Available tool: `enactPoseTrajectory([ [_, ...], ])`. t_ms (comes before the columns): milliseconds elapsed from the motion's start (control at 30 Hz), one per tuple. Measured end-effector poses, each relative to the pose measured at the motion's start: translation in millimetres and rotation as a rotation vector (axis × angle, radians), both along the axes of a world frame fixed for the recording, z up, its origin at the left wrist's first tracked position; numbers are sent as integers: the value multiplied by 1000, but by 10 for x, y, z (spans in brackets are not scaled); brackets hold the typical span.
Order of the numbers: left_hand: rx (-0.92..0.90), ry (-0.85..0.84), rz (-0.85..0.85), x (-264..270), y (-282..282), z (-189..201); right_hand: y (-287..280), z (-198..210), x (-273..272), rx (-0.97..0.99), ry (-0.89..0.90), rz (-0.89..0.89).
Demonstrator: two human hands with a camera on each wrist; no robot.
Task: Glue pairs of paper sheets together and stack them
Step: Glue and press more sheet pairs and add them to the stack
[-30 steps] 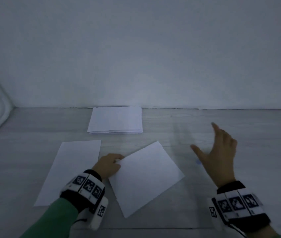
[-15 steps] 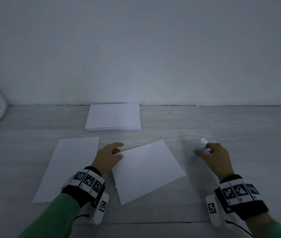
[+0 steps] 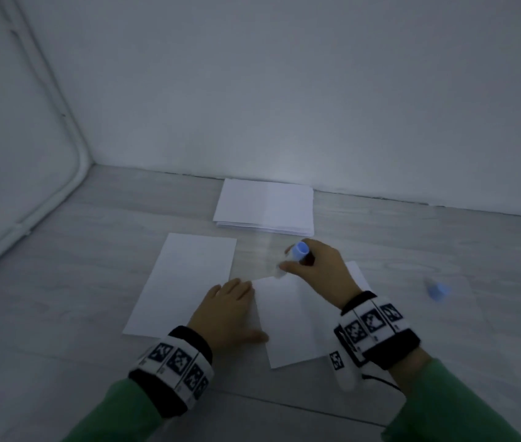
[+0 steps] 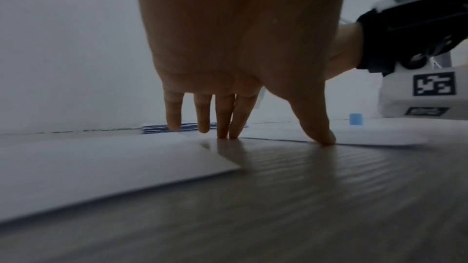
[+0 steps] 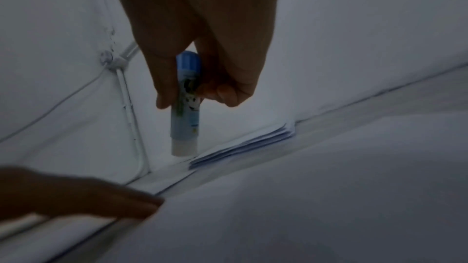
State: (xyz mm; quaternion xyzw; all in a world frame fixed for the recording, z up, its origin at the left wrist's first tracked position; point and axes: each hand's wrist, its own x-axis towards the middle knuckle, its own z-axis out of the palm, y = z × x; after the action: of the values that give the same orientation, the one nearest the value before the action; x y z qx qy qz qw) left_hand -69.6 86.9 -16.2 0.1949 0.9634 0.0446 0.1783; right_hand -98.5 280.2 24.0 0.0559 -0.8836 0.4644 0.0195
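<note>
The small blue glue stick (image 3: pixel 297 255) stands almost straight up and down, its white glue end pointing down over the top corner of the white paper sheet in the middle (image 3: pixel 297 317) of the head view. The right hand (image 3: pixel 322 272) grips it from above, thumb and fingers (image 5: pixel 162 95) curled round the tube. The left hand (image 3: pixel 227 311) lies flat with straight, spread fingers (image 4: pixel 224 123), its thumb pressing that sheet's left edge onto the grey wooden floor (image 3: pixel 61 282). A 2nd white sheet (image 3: pixel 185 282) lies just left of it, long side running up the frame. A stack of white sheets (image 3: pixel 265 207) sits against the white wall (image 3: pixel 284 90) above. The blue cap (image 3: pixel 439 290) lies at the right, with bare floor around it.
</note>
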Motion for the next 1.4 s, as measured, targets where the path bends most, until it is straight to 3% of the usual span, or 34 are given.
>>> enactPoseTrajectory([
  [200, -13, 58, -6, 15, 53, 13, -305, -135, -120, 220, -10, 192],
  [367, -108, 34, -47, -40, 76, 49, -311, -186, -115, 320, -15, 245],
  [933, -291, 52, -105, -44, 116, 108, 707, -244, -212, 320, -35, -82],
  [1067, -292, 45, -100, -42, 123, 127, 937, -215, -240, 390, -56, -178],
  [1167, -286, 42, -105, -44, 123, 134, 923, -160, -175, 472, 24, -213],
  [1267, -291, 40, -114, -38, 125, 120, 623, -110, -5, 300, 103, -95],
  [1400, -244, 44, -102, -5, 144, 82, 62, -114, 121, 182, 22, 182],
])
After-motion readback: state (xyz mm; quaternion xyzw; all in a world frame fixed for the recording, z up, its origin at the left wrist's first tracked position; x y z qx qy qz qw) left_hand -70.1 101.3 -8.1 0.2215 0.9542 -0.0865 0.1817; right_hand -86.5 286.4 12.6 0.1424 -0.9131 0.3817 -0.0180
